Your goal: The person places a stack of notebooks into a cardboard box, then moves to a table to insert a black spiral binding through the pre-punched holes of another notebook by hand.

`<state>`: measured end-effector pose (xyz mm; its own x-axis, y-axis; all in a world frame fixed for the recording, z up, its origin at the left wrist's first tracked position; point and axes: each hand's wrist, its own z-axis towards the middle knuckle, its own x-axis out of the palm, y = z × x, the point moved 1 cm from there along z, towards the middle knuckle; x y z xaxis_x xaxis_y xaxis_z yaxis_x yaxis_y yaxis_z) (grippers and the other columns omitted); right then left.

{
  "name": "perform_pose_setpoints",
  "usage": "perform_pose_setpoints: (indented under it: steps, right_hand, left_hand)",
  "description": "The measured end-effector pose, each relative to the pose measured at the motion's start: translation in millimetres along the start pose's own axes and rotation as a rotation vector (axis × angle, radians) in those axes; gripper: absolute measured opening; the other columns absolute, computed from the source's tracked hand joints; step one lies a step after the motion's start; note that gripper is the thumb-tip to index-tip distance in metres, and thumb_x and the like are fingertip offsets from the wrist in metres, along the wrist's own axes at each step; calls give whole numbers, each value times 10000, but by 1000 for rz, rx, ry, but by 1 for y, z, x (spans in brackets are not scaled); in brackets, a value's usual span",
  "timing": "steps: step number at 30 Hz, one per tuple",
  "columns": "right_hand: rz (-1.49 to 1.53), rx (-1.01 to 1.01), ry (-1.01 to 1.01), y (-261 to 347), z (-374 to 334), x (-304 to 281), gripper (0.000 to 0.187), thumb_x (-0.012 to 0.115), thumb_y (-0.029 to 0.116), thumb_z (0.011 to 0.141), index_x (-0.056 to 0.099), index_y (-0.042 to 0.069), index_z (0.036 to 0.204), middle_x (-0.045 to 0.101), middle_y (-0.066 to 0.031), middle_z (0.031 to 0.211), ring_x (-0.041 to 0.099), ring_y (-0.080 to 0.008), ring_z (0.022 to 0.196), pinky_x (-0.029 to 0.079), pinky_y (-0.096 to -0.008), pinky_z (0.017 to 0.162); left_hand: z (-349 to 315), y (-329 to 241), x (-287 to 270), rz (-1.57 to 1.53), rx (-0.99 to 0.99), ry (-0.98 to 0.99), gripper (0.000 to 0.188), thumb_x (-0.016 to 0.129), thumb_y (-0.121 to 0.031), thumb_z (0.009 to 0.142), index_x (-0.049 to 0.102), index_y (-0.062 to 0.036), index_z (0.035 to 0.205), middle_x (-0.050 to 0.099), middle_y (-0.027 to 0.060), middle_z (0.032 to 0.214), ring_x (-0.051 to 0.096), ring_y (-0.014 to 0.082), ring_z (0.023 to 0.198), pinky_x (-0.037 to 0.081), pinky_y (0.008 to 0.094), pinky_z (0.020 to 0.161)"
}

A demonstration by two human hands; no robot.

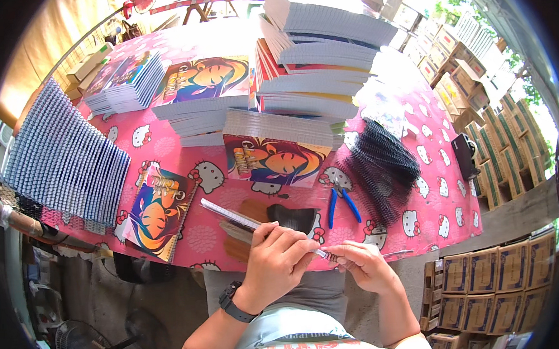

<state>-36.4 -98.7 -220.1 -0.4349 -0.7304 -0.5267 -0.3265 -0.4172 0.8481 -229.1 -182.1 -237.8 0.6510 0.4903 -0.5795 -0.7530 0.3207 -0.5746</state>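
My left hand (277, 256), with a black watch on its wrist, grips a thin white block of pages (225, 212) held edge-up over the table's near edge. At the block's right end my right hand (363, 265) pinches a dark spiral coil (330, 256); a thin length sticks out to the right past the fingers. How far the coil runs into the pages is hidden by my hands. Beyond them lie a brown wooden piece (252, 209) with a black pad (294, 219), and blue-handled pliers (344, 208). A heap of black plastic coils (384, 170) lies farther right.
Colourful-covered notebooks (279, 159) stand stacked mid-table, with one notebook (158, 212) at left. Spiral-bound books (67, 159) pile at the left edge, tall page stacks (324, 54) at the back. Cardboard boxes (484, 284) and a fan (81, 345) stand beside the pink tablecloth (438, 230).
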Motion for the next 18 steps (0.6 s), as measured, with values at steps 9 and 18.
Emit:
perform_pose_setpoints:
  steps: [9,18]
  right_hand:
    - [291,-14,-86,-13,23,-2,285,538,109,957,545,19,1227,643,-7,741,583,-63,613,487,-224,553]
    - [-213,118,-343,-97,92,28,414,731,142,752,568,72,1126,622,-175,1008,629,-340,881,509,-387,735]
  left_hand:
    - [-5,0,2,77,76,134,159,705,-223,780,610,-205,905,576,-80,876,552,104,905,213,429,986]
    - [1,1,9,129,107,91,194,688,-368,801,643,-226,924,595,-89,884,560,94,917,186,453,1013]
